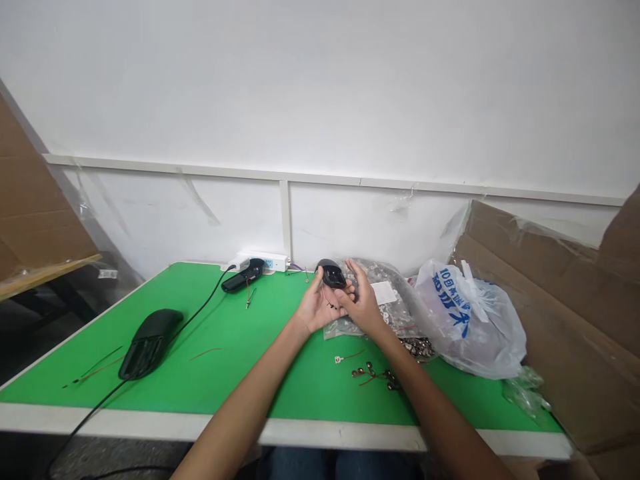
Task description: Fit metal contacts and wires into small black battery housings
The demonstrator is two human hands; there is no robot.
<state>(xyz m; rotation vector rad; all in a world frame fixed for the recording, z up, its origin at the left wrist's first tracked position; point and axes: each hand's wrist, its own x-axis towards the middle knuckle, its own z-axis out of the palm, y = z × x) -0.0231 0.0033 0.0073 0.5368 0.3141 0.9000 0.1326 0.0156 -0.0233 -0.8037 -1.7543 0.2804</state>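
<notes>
A green table with a white edge [200, 373] stands against a white wall [320, 87] (cardboard sheets [545, 313] lean at the right). The left hand [317, 308] and right hand [363, 300], both half-curled, grip a small black plastic mouse-shaped shell [331, 275] with thin wires, held above the table

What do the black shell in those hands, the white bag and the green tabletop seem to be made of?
The black shell looks like moulded plastic: dark, smooth and curved, with a soft sheen. The white bag seems to be thin plastic film, translucent and creased, with blue printing. The green tabletop looks like a smooth rubber or vinyl mat, though the look leaves that open.
</notes>
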